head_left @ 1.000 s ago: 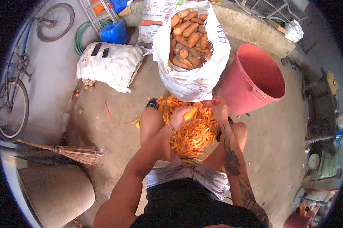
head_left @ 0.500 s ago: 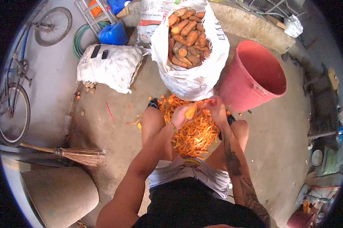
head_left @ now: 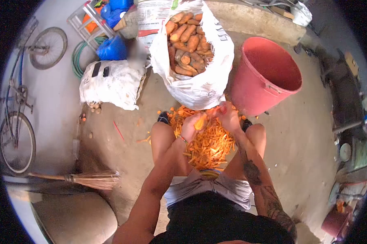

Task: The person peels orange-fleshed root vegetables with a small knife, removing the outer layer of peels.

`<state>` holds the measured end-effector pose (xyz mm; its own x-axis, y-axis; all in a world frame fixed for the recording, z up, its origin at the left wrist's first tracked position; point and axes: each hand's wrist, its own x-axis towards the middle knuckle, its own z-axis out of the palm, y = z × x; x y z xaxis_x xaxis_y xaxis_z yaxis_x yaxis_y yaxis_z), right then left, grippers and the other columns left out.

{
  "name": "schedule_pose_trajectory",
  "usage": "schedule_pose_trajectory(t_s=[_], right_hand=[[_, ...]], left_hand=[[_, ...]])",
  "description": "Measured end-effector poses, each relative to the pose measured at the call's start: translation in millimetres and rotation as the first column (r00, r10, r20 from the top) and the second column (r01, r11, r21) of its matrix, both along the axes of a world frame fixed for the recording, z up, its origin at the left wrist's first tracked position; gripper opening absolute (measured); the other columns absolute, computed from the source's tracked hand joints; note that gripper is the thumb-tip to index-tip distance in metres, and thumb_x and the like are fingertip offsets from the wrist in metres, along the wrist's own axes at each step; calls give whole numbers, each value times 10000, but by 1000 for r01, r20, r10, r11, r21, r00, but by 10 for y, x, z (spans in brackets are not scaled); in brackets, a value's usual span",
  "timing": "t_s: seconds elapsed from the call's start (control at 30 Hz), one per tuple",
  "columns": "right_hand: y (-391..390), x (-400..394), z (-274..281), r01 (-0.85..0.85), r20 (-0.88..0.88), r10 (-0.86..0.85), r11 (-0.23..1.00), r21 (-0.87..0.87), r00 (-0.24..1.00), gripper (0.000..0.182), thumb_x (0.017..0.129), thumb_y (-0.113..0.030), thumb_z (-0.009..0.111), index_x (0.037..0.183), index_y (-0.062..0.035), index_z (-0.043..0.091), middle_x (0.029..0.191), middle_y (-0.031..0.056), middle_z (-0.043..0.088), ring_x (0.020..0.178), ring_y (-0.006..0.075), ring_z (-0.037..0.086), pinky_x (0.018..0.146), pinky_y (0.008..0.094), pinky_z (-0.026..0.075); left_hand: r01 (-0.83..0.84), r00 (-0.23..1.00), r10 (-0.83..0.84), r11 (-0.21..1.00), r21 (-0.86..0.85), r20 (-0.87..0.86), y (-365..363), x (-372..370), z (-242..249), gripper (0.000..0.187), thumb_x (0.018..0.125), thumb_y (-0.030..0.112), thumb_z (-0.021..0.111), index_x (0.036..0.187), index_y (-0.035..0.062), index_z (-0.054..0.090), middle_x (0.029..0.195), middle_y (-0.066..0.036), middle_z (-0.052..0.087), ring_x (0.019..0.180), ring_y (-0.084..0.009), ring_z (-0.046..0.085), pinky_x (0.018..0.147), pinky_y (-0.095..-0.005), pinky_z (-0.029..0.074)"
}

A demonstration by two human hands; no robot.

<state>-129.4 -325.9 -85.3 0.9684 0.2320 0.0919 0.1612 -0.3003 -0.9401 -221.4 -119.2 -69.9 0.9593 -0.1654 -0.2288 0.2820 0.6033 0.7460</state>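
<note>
My left hand [head_left: 189,128] is closed around a peeled carrot [head_left: 199,122], its bright orange end pointing up at me. My right hand [head_left: 231,118] is closed just right of it, on a small tool with a red handle [head_left: 223,109]; its working end is too blurred to make out. Both hands are above a heap of orange carrot strips [head_left: 212,148] on the floor between my legs. Just beyond stands an open white sack [head_left: 191,91], filled with unpeeled carrots [head_left: 188,34].
A big red bin [head_left: 254,81] stands right of the sack. On the left lie a stuffed white sack [head_left: 110,85] and a straw broom [head_left: 96,179]. A bicycle [head_left: 19,110] leans on the left wall, near a blue container [head_left: 112,49]. A thin red stick [head_left: 118,130] is on the floor.
The view has shifted slightly, so the surroundings sit a little differently in it. My left hand still grips the carrot, and my right hand with the red-handled tool stays close beside it.
</note>
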Motion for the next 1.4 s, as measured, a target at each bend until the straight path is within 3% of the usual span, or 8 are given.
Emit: schedule_pose_trajectory(t_s=[0.33, 0.47, 0.6, 0.7, 0.87, 1.0, 1.13, 1.4], right_hand=[[-5, -86, 314, 242, -61, -237, 962, 122, 970, 469, 817, -272, 792, 1176, -62, 577, 867, 114, 692, 812, 294, 696, 720, 399, 543], [77, -414, 755, -176, 139, 236, 920, -351, 962, 422, 862, -289, 756, 1080, 9, 553, 877, 109, 700, 799, 245, 698, 687, 390, 543], [0, 68, -71, 246, -43, -242, 955, 167, 969, 519, 807, -345, 808, 1177, -64, 576, 869, 121, 688, 820, 293, 693, 727, 414, 540], [81, -390, 764, -200, 128, 261, 911, -361, 957, 407, 856, -291, 774, 1054, -9, 557, 860, 100, 693, 815, 241, 696, 667, 396, 543], [-50, -85, 344, 224, -22, -225, 974, -19, 974, 534, 826, -271, 817, 1207, -31, 529, 825, 116, 660, 768, 249, 678, 694, 379, 520], [34, -382, 778, -167, 172, 216, 951, -261, 961, 417, 859, -330, 772, 1006, -19, 536, 816, 119, 637, 771, 300, 656, 683, 416, 509], [-95, -131, 540, 297, 147, -262, 899, -322, 954, 424, 886, -427, 718, 1017, -56, 560, 860, 133, 672, 795, 339, 679, 671, 446, 511], [80, -463, 758, -219, 149, 299, 889, -402, 943, 685, 795, -627, 716, 1253, -124, 638, 860, 87, 702, 777, 289, 697, 671, 410, 539]], left_hand=[[33, 999, -34, 999, -25, -8, -8, -22, 65, 371, 1018, 351, 497, 1111, 29, 655, 818, -55, 671, 628, -139, 578, 556, -301, 460], [21, 998, -23, 999, -32, -67, -17, -15, 132, 351, 1015, 341, 496, 1112, 44, 657, 818, -49, 670, 648, -131, 588, 539, -286, 441], [-70, 991, 61, 995, -68, -122, -71, -62, 163, 355, 1026, 346, 474, 1084, 43, 648, 797, -44, 658, 619, -128, 563, 508, -283, 394], [-33, 996, 30, 999, -33, -85, -53, -38, 182, 373, 1025, 355, 476, 1093, 30, 647, 791, -39, 639, 592, -120, 530, 505, -285, 378], [-59, 988, 56, 998, -17, -145, -75, -89, 263, 355, 1012, 346, 505, 1069, 28, 650, 733, -28, 606, 558, -122, 513, 494, -278, 362], [5, 997, -9, 998, -56, -77, 19, -30, 121, 299, 1002, 332, 539, 997, 51, 640, 701, -17, 576, 535, -125, 498, 505, -288, 374], [-30, 994, 18, 993, -115, -106, -2, -64, 160, 319, 1013, 344, 528, 1114, 51, 606, 784, -19, 593, 606, -123, 521, 555, -273, 395], [-16, 994, -10, 972, -233, -112, -6, -69, 182, 396, 1030, 321, 477, 1271, 15, 544, 1032, -83, 675, 865, -160, 630, 791, -329, 516]])
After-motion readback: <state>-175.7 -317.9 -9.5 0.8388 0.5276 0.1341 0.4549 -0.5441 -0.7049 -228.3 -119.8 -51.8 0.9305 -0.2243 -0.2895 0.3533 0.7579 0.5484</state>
